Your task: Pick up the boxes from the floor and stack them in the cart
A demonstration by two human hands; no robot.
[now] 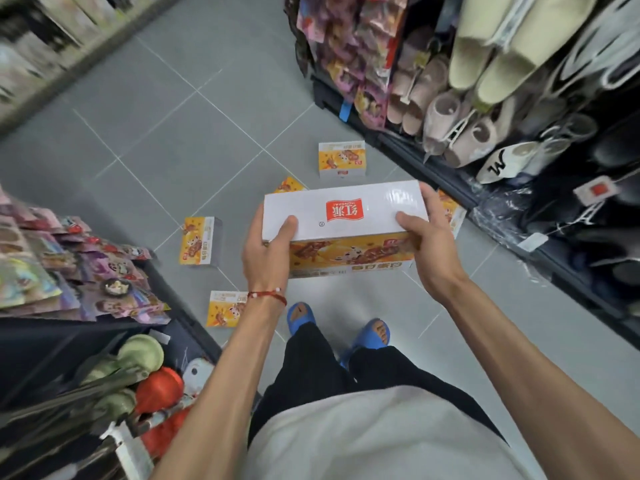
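**Box held crosswise, cart out of sight**

Head view: we have one long box [343, 216] lifted clear of the floor, held level in front of our chest with its long axis running left to right across us. Our left hand [266, 251] clamps the left end, thumb on the white top face, and our right hand [426, 244] clamps the right end the same way, so the load sits evenly between both arms and neither is nearer.

More boxes lie on the grey tiles below: one upright farther ahead [342, 162], one at our left [200, 241], one near our left foot [225, 308], and two partly hidden behind the held box.

The cart does not show in this frame, so we cannot tell which way it lies from the grip. We judge the next move needs a turn of the body, keeping the box crosswise until the cart is found.
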